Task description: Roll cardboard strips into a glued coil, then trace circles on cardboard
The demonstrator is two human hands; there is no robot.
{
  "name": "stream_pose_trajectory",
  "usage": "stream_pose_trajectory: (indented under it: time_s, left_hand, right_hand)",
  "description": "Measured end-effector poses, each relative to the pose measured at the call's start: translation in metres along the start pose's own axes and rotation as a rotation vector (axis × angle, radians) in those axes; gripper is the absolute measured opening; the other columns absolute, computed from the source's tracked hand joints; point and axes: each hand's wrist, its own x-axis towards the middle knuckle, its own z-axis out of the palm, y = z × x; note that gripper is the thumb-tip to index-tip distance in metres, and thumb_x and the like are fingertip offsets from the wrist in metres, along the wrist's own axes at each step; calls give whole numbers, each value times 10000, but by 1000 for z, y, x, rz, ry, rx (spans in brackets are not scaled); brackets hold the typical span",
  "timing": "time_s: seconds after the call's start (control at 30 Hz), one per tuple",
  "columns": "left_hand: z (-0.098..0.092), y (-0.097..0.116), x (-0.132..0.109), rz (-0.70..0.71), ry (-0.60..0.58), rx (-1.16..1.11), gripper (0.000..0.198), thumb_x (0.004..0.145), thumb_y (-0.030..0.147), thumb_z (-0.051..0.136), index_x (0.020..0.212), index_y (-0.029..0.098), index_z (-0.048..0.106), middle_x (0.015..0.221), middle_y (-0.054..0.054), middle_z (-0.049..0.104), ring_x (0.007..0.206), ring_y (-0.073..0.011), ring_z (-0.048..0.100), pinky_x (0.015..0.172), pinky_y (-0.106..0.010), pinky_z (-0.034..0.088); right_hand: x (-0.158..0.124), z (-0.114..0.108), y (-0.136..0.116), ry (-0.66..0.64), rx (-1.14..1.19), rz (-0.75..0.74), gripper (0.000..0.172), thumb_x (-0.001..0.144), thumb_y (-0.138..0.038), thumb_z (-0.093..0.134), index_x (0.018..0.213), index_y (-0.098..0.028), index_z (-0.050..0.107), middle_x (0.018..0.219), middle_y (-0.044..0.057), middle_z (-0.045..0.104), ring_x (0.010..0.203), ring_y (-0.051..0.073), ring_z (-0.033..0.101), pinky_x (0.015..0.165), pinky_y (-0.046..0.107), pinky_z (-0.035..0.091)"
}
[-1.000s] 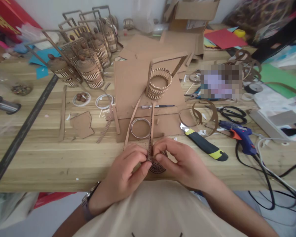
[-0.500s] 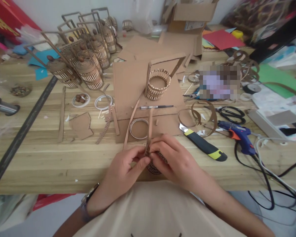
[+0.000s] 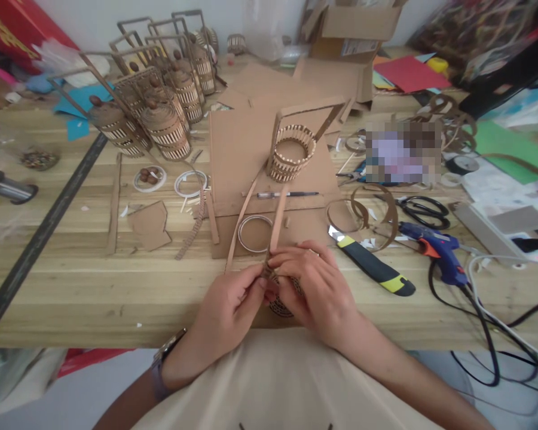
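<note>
Close to the table's front edge, my left hand (image 3: 231,304) pinches a cardboard strip (image 3: 278,220) between thumb and fingers. The strip stands up from between my hands, leaning slightly right toward a pen (image 3: 291,194). My right hand (image 3: 316,289) is closed around a round coil of corrugated cardboard (image 3: 280,308), its fingertips pressing where strip and coil meet. Fingers hide much of the coil and that meeting point. Just beyond lie a white-edged ring (image 3: 254,233) and a long curved strip (image 3: 240,227). Farther back stands a slatted basket with a tall handle (image 3: 291,162).
To the right lie a utility knife (image 3: 372,266) with its blade out, a blue glue gun (image 3: 442,245) with trailing cables, and black scissors (image 3: 424,212). Several lidded handled baskets (image 3: 165,134) crowd the back left. A cardboard sheet (image 3: 237,149) covers the middle.
The upright strip now leans more to the right. My right hand's fingers have shifted slightly over the coil. The whole view has moved a little.
</note>
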Motion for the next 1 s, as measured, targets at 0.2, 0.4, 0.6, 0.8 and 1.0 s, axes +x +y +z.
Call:
stream_pose_trajectory:
  time_s: [0.2, 0.4, 0.6, 0.8, 1.0]
  left_hand:
    - [-4, -2, -1, 34, -65, 0, 223, 993, 222, 433, 873, 206, 621, 765, -6, 727, 695, -146, 684, 642, -225, 518]
    - [-2, -6, 3, -59, -37, -83, 210, 981, 337, 499, 939, 213, 663, 803, 0, 720, 744, -172, 682, 649, -250, 541]
    - [1, -7, 1, -75, 12, -129, 241, 992, 308, 466, 899, 217, 669, 772, 0, 723, 710, -167, 709, 656, -251, 577]
    - [2, -6, 0, -35, -32, -144, 255, 1004, 300, 470, 908, 214, 690, 773, -18, 746, 711, -178, 725, 658, -256, 588]
    - [1, -8, -1, -32, -105, -156, 286, 1014, 323, 476, 927, 212, 724, 865, -37, 778, 816, -185, 741, 751, -272, 592]
  right_hand:
    - [2, -5, 0, -10, 176, 160, 192, 916, -66, 473, 898, -257, 488, 853, 7, 729, 914, 185, 739, 823, 359, 537]
    - [2, 0, 0, -18, 3, -75, 157, 925, -83, 532, 988, -226, 531, 869, 55, 755, 885, 209, 739, 852, 389, 537]
    - [-7, 9, 5, 22, 115, 6, 318, 935, -115, 599, 1220, -243, 536, 1035, 71, 757, 994, 223, 723, 920, 429, 560]
    - [-14, 15, 0, 138, 495, 392, 280, 932, -137, 598, 1148, -286, 500, 990, 19, 740, 866, 167, 738, 780, 330, 610]
    - [-7, 7, -2, 116, 872, 591, 224, 965, -276, 605, 1098, -297, 427, 807, -30, 710, 813, 169, 757, 663, 272, 619]
